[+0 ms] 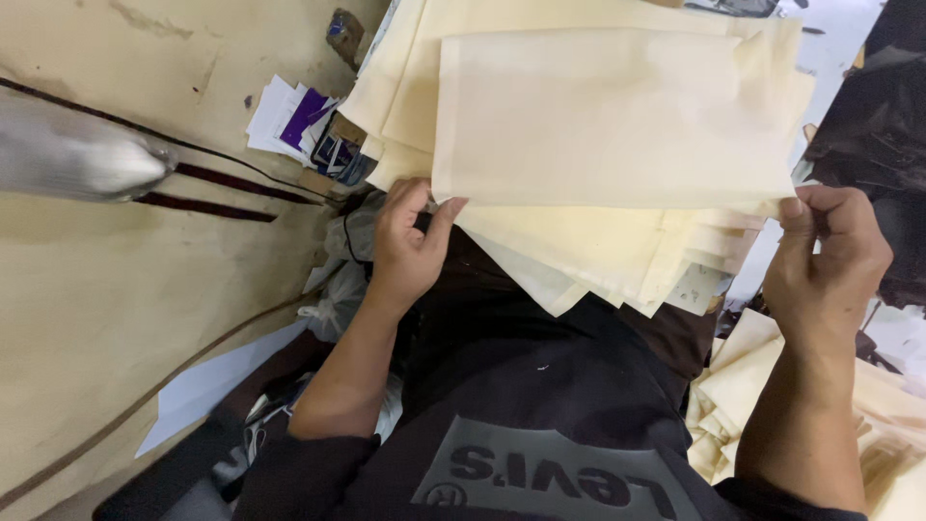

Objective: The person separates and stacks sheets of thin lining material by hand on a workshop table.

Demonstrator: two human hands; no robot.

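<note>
Looking down over the person's dark shirt, both hands are working at a stack of cream fabric sheets that is lying across the lap and spreading toward the far side of the scene. The top sheet is showing as a clean, pale rectangle, thin and slightly see-through, with a soft woven look and a straight near edge. Under it, more sheets of the same cream colour are fanning out at angles, their corners poking out near the body and to the right.

The left hand is sitting at the near-left corner of the top sheet, fingers curled and the thumb pressing up against the edge, pinching the fabric there. The right hand is over at the near-right corner, fingertips closing on the sheet's edge, with the knuckles facing the camera. The two hands are being held well apart, one at each near corner, and the sheet is stretching flat between them.

To the far left, a scatter of white and purple paper cards is lying on the tan wooden table, just beside the stack. A dark cord is running across that table. A blurred silver object is sticking in from the left edge; what it is cannot be told. Low on the right, another heap of cream fabric pieces is piling up beside the right forearm.
</note>
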